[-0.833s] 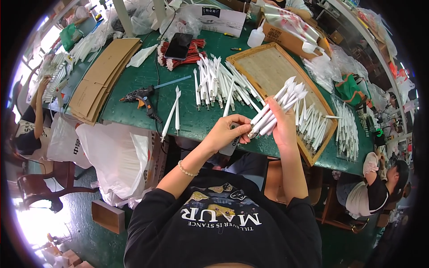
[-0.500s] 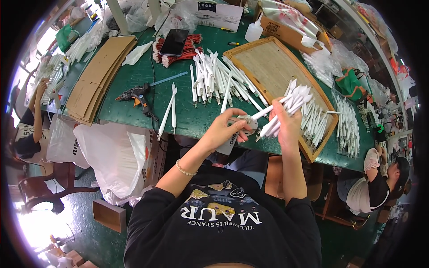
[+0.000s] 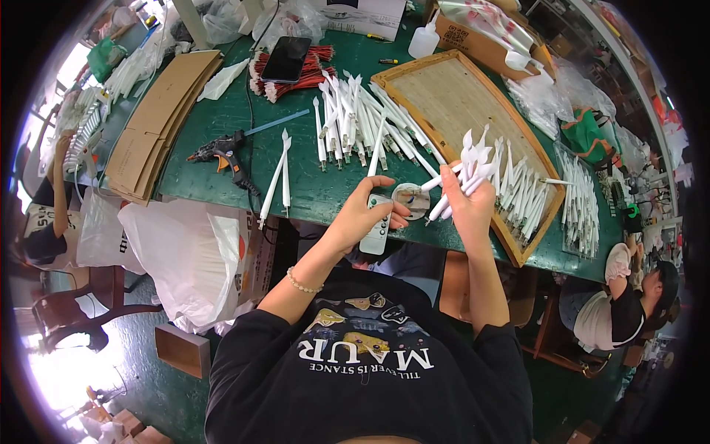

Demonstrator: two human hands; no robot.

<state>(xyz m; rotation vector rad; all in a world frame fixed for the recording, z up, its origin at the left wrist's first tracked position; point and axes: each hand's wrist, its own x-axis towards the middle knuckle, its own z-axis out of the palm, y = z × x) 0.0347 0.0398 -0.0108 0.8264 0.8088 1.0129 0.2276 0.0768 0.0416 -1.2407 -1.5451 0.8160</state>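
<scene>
My right hand (image 3: 471, 198) is closed around a bunch of white flame-tipped candle sticks (image 3: 477, 159), tips pointing away from me, lower ends fanned to the left. My left hand (image 3: 362, 214) is curled around a white remote control (image 3: 375, 231) with dark round buttons, at the table's front edge. Its upper finger and thumb area stand apart from the candles. Between the hands lies a round, pale-rimmed object (image 3: 411, 201), its kind unclear. Beyond my left hand a pile of white candle sticks (image 3: 355, 126) covers the table. Two more sticks (image 3: 279, 181) lie to the left.
A wooden-framed tray (image 3: 429, 81) with more candle sticks is at right. On the green table (image 3: 200, 181) are a glue gun (image 3: 228, 157), a phone (image 3: 287, 59) on red wires, cardboard sheets (image 3: 159, 126) and a squeeze bottle (image 3: 424, 41). Co-workers sit at both sides.
My left fingers have drawn back from the end of a candle stick, showing the remote control and the round object more fully. My right hand keeps the bunch, its sticks spread somewhat differently.
</scene>
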